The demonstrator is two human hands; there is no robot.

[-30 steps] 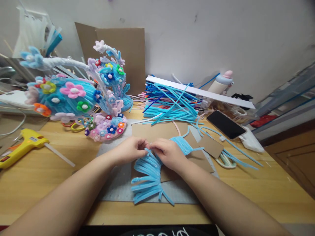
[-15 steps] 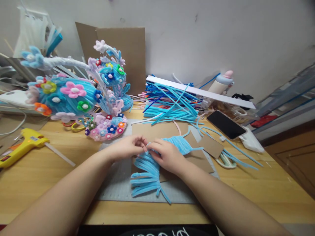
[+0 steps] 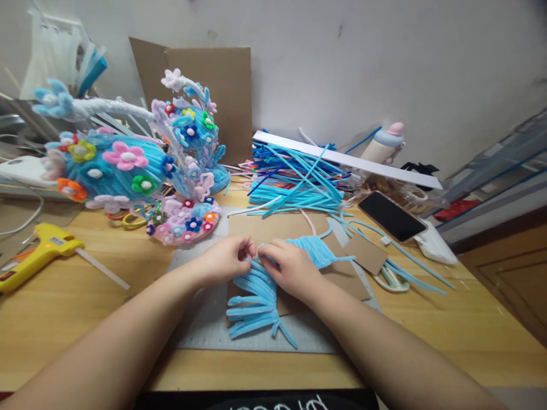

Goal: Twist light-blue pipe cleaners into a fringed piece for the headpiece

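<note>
A row of light blue pipe cleaners (image 3: 256, 293) lies joined side by side, fanning toward me with loose ends at the near side. At its far end my left hand (image 3: 226, 259) pinches with thumb and fingers closed at a pipe cleaner tip. Close by on the right, my right hand (image 3: 293, 267) has its fingers bent and closed on the same row's top edge. The exact tips between the fingers are too small to make out. Just beyond my right hand sits a second joined light blue piece (image 3: 314, 250), on a cardboard sheet (image 3: 277, 223).
A grey cutting mat (image 3: 200, 324) lies under the cardboard. Pipe-cleaner flower lamps (image 3: 128, 165) stand left, near a yellow glue gun (image 3: 43, 256). Behind are piled pipe cleaners (image 3: 294, 188) and a white strip (image 3: 342, 158). A phone (image 3: 391, 216) lies right.
My hands stay at the far end of the row, with the left fingers drawn slightly closer together and slightly away from the right. Little else differs.
</note>
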